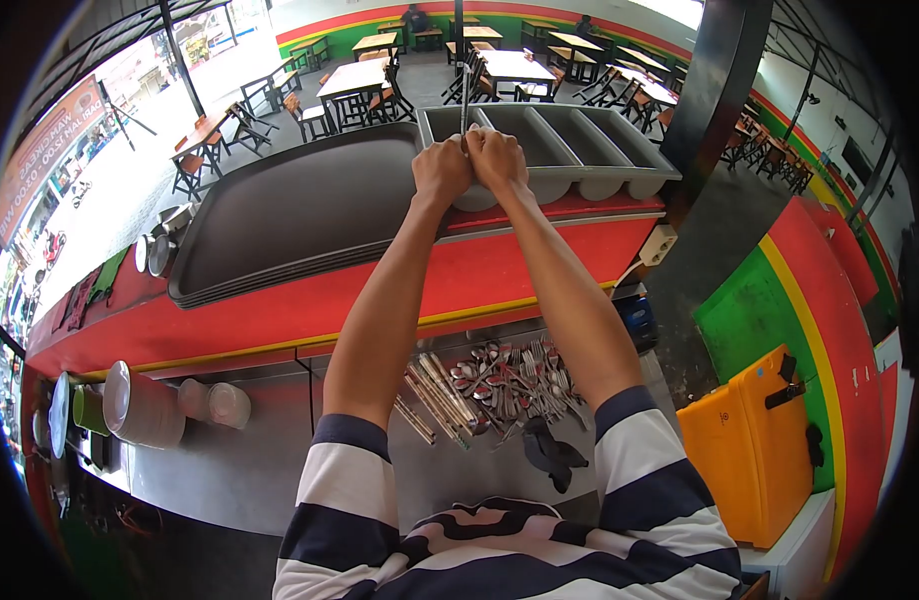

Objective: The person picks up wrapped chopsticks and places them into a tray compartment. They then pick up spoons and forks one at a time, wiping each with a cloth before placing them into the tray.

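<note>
My left hand (443,170) and my right hand (497,157) are closed side by side, reached out over the left end of a grey cutlery tray (558,170) with long compartments. A thin, upright metal utensil (466,95) rises from between my fingers; its exact kind I cannot tell. On the lower metal counter, between my forearms, lies a loose pile of spoons and forks (520,380). Beside the pile are several patterned chopsticks (438,390). A crumpled black cloth (553,455) rests just in front of the cutlery.
Stacked dark serving trays (300,210) lie on the red ledge (310,305), left of the cutlery tray. White plates (145,405) and bowls (228,405) stand at the lower left. An orange box (750,450) is at the right, near a dark pillar (715,90). Dining tables fill the background.
</note>
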Demonstrator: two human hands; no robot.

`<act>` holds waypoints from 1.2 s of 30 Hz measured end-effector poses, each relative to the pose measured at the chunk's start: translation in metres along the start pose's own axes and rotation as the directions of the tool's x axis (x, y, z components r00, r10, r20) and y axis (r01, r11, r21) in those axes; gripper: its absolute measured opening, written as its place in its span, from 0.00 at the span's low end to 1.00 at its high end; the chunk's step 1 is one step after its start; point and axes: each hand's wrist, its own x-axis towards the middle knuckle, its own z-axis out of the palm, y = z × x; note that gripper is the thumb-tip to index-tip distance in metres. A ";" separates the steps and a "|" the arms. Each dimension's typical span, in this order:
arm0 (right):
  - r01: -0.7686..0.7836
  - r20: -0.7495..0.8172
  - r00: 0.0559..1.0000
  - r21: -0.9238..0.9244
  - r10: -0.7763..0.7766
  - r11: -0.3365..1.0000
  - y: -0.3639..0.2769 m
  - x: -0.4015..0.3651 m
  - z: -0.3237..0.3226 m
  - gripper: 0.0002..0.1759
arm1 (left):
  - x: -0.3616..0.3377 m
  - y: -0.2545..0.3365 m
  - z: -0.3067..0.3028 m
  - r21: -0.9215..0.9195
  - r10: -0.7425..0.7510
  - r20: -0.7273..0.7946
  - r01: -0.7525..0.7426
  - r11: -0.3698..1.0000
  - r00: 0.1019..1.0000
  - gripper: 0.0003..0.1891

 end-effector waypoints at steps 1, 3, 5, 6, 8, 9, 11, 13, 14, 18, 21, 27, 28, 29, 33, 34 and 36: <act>0.009 0.028 1.000 0.004 -0.009 1.000 0.000 0.000 -0.001 0.26 | 0.000 0.000 0.000 0.003 0.003 0.005 -0.003 1.000 1.000 0.15; 0.027 0.083 0.996 0.012 -0.028 1.000 0.002 0.000 -0.003 0.24 | 0.000 -0.001 0.001 0.009 0.007 0.014 -0.007 1.000 1.000 0.15; -0.006 0.152 0.988 -0.009 0.007 1.000 0.002 0.003 -0.006 0.22 | 0.001 -0.001 0.002 -0.002 -0.012 0.019 0.012 1.000 1.000 0.16; -0.020 0.185 0.983 -0.021 0.024 1.000 0.005 0.007 -0.006 0.21 | 0.002 -0.001 0.003 -0.008 -0.020 0.020 0.021 1.000 1.000 0.16; -0.058 0.172 0.983 -0.020 0.060 0.998 0.013 0.014 0.003 0.21 | 0.003 -0.002 0.004 0.019 -0.027 0.045 0.026 0.999 0.999 0.17; -0.075 0.166 0.983 -0.018 0.077 0.997 0.012 0.015 0.004 0.21 | 0.005 -0.002 0.004 0.034 -0.032 0.056 0.030 0.999 0.998 0.17; -0.114 0.181 0.976 -0.038 0.119 0.993 0.011 0.018 0.003 0.21 | 0.005 -0.002 0.004 0.038 -0.034 0.054 0.032 0.999 0.998 0.18; -0.145 0.196 0.969 -0.045 0.151 0.988 0.006 0.018 0.001 0.20 | 0.005 -0.003 0.005 0.032 -0.036 0.050 0.035 0.999 0.998 0.18; -0.157 0.203 0.966 -0.044 0.163 0.987 0.004 0.017 -0.001 0.20 | 0.005 -0.003 0.005 0.022 -0.036 0.046 0.035 0.999 0.998 0.18; -0.142 0.207 0.967 -0.057 0.151 0.988 0.006 0.017 0.003 0.19 | 0.001 -0.001 0.001 -0.024 -0.052 0.023 0.053 0.998 0.998 0.18; -0.143 0.153 0.977 -0.057 0.150 0.988 0.002 0.010 0.000 0.19 | -0.001 -0.004 0.002 -0.168 -0.059 -0.017 0.055 0.984 0.998 0.17; 0.095 0.060 0.992 0.169 -0.107 0.981 0.015 0.017 0.006 0.18 | -0.012 -0.016 -0.007 -0.438 -0.032 -0.008 0.025 0.899 0.999 0.16; 0.046 0.110 0.990 0.317 -0.085 0.947 0.017 0.016 0.006 0.17 | -0.021 -0.016 -0.011 -0.425 0.054 -0.152 -0.114 0.898 0.987 0.15; -0.012 0.161 0.985 0.452 -0.068 0.892 0.019 0.017 0.004 0.16 | -0.033 -0.015 -0.015 -0.394 0.140 -0.290 -0.252 0.884 0.947 0.15; 0.043 0.049 0.991 0.777 -0.128 0.628 0.020 0.011 -0.004 0.14 | -0.125 0.002 -0.038 -0.463 0.091 -0.448 -0.318 0.827 0.889 0.10; 0.095 -0.043 0.994 0.807 -0.102 0.583 0.017 0.007 -0.009 0.14 | -0.157 0.002 -0.036 -0.567 0.022 -0.380 -0.252 0.784 0.925 0.10; 0.229 -0.261 0.965 0.816 -0.016 0.531 0.008 0.001 -0.017 0.13 | -0.226 -0.006 -0.020 -0.698 -0.128 -0.200 -0.049 0.714 0.971 0.10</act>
